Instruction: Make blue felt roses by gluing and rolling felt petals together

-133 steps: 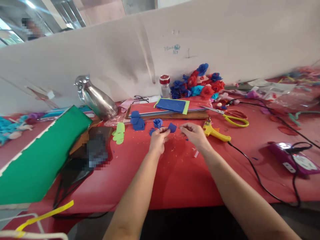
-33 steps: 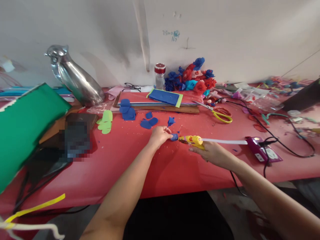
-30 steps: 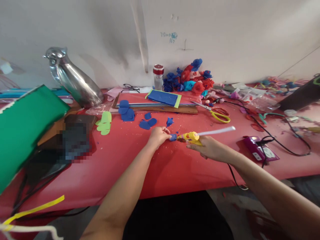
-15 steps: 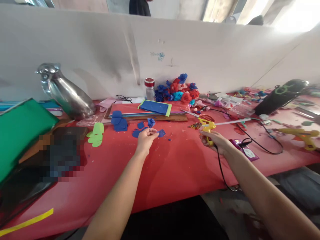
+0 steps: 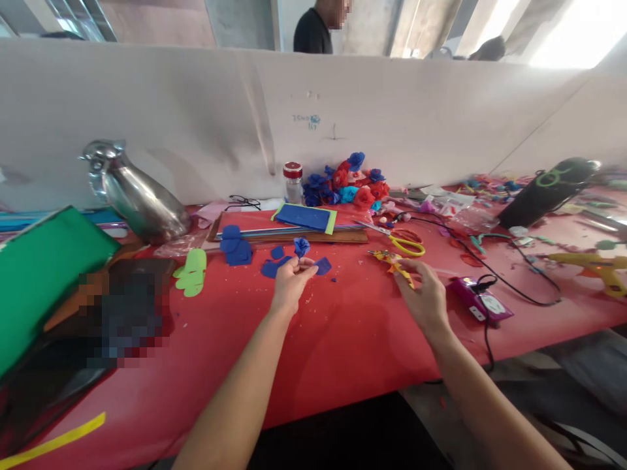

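silver jug (image 5: 137,199), yellow scissors (image 5: 404,241), paper flower pile (image 5: 350,183), green sheet (image 5: 39,274)

— What can't you make out?
— The yellow glue gun (image 5: 398,264): its grip hides under the right hand (image 5: 425,297).
— Anything else?
— A pixelated dark block (image 5: 126,310), near left; the green felt sheet (image 5: 44,271) runs off the left edge.

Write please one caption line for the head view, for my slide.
Left hand pinches a small blue flower; right hand rests on a yellow glue gun.
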The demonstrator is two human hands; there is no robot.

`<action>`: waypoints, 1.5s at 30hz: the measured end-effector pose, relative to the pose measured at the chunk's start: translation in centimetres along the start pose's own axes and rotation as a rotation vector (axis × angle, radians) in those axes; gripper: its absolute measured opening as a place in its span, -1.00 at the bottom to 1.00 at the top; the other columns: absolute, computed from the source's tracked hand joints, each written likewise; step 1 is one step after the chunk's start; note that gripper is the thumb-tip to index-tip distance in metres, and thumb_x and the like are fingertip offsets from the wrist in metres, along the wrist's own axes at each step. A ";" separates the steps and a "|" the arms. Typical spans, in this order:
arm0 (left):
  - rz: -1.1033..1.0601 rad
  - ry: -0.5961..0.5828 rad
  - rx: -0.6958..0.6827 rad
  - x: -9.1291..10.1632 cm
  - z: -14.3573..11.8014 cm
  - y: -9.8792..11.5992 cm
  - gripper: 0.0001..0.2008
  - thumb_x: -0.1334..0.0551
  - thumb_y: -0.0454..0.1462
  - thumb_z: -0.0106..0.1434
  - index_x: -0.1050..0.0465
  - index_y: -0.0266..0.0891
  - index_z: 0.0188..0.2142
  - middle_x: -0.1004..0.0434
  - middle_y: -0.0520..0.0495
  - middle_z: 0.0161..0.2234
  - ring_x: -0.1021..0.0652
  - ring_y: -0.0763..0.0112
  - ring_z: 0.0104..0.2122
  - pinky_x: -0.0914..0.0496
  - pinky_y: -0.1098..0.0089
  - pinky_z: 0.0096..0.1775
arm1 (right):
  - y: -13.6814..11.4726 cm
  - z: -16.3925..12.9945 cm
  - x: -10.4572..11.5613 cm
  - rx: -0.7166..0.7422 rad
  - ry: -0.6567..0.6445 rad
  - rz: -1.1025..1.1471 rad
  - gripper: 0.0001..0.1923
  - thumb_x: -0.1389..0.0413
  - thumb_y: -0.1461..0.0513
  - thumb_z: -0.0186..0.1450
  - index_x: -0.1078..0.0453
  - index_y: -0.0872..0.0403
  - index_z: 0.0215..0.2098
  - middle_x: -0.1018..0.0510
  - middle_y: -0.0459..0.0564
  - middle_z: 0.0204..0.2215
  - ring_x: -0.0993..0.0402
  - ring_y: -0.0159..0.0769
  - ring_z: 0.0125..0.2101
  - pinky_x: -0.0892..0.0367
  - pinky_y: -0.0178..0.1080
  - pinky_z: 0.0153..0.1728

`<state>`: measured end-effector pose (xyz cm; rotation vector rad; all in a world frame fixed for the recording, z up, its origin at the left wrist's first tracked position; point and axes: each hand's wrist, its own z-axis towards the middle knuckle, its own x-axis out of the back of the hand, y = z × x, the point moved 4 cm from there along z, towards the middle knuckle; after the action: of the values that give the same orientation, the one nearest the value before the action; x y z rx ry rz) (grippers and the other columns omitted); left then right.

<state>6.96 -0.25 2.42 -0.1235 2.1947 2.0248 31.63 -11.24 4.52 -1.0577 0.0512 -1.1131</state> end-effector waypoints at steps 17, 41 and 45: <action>-0.328 0.113 0.021 0.5 -0.7 1.4 -0.67 -0.43 -0.25 -0.22 -0.37 -0.27 -0.46 -0.36 0.15 -0.62 -0.17 0.71 -0.70 0.03 0.54 -0.60 | -10.2 -3.1 -10.0 0.916 0.128 -0.309 -0.81 -0.13 0.34 0.28 -0.48 -0.06 -0.20 -0.53 -0.11 -0.46 -0.24 -0.31 -0.33 0.04 -0.10 -0.15; -0.134 -0.071 -0.128 -0.8 -1.6 1.0 -0.72 -0.19 -0.04 0.20 -0.37 -0.22 -0.40 -0.45 -0.03 -0.35 -0.21 0.56 -0.55 -0.19 0.43 -0.42 | -8.9 -0.3 -5.8 0.417 0.172 0.318 -0.91 -0.19 0.27 0.24 -0.48 -0.07 -0.40 -0.49 -0.10 -0.47 -0.35 -0.27 -0.41 -0.20 -0.14 -0.27; -0.101 -0.095 -0.102 -1.3 -1.9 0.7 -0.70 -0.20 -0.04 0.19 -0.40 -0.23 -0.45 -0.44 -0.01 -0.40 -0.22 0.55 -0.54 -0.21 0.44 -0.38 | -9.7 -1.2 -5.9 0.423 0.080 0.425 -0.89 -0.19 0.31 0.23 -0.47 -0.07 -0.38 -0.49 -0.13 -0.49 -0.36 -0.30 -0.42 -0.23 -0.18 -0.31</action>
<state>8.07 -2.11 3.49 -0.1438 1.9885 2.0434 21.33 -7.97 8.17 -0.5862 0.0952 -0.7348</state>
